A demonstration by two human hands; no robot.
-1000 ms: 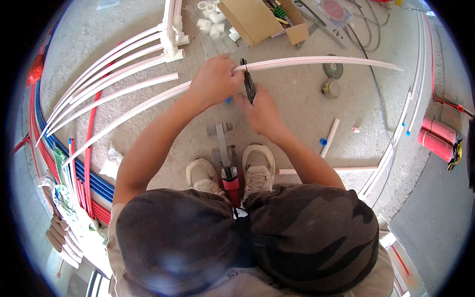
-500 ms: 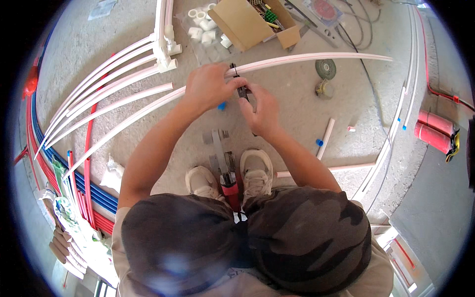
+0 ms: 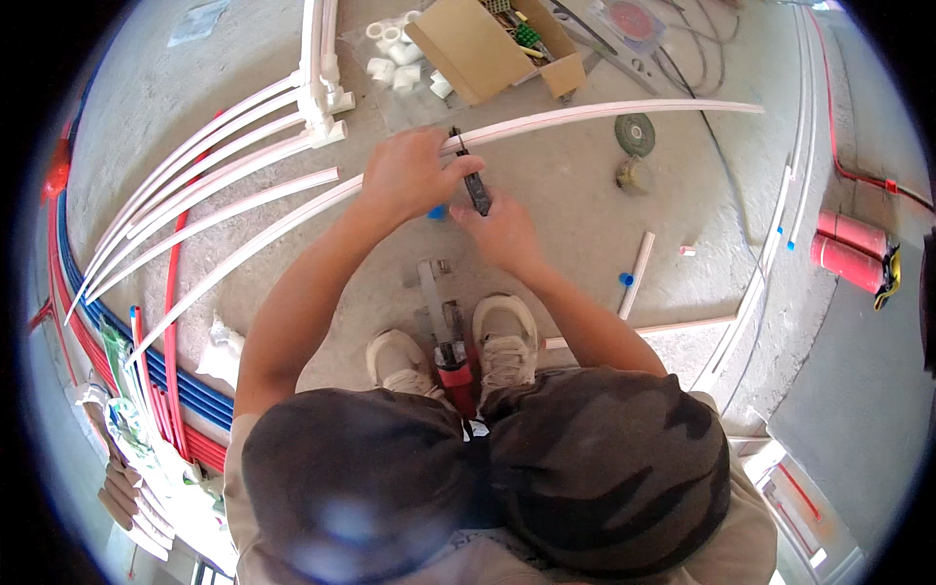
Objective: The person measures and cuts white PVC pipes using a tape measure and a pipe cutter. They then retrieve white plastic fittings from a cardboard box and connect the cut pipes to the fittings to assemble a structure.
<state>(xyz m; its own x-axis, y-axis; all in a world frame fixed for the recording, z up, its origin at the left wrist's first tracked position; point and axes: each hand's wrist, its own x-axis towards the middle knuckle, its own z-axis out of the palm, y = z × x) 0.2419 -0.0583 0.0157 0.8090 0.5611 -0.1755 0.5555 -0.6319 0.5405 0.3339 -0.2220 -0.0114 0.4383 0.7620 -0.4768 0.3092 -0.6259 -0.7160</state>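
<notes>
A long white plastic pipe [image 3: 575,116] with a thin red stripe runs across in front of me. My left hand [image 3: 405,174] is closed around it, thumb pointing right. Just right of that hand, a black pipe cutter [image 3: 476,191] sits across the pipe, its head hooked over it. My right hand [image 3: 502,232] is closed at the cutter's near end, below the pipe. The palm and fingers hide part of its handles. On the floor between my shoes stands a red-and-grey power tool [image 3: 451,363].
White pipes with fittings [image 3: 317,107] lie at left. A cardboard box [image 3: 478,49] of tools and white elbow fittings [image 3: 400,68] are at the back. A dark disc [image 3: 635,135], a short pipe offcut [image 3: 638,275] and red cylinders [image 3: 848,250] lie right. Blue pipes [image 3: 185,375] are near left.
My right hand has shifted slightly down and its fingers have moved lower on the cutter, exposing more of the black handle. The left hand still holds the pipe.
</notes>
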